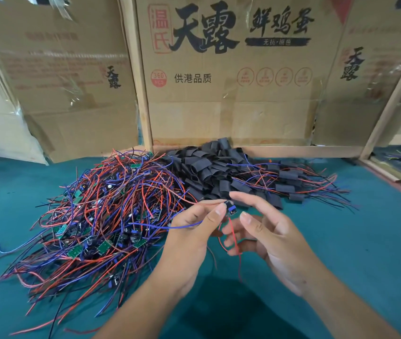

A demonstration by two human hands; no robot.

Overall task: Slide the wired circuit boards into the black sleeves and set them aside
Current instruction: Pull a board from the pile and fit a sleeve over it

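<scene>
My left hand pinches a small wired circuit board between thumb and fingers, above the green table. Its blue wire runs off to the left and its red wire hangs down between my hands. My right hand is just to the right of the board with the fingers spread and loosely curved; the red wire passes across its lower fingers, and I cannot tell if they touch it. A heap of empty black sleeves lies behind my hands. A big tangle of unsleeved boards with red and blue wires lies to the left.
Sleeved boards with trailing wires lie in a pile to the right of the sleeves. Cardboard boxes stand upright along the back of the green table. A wooden frame borders the right side.
</scene>
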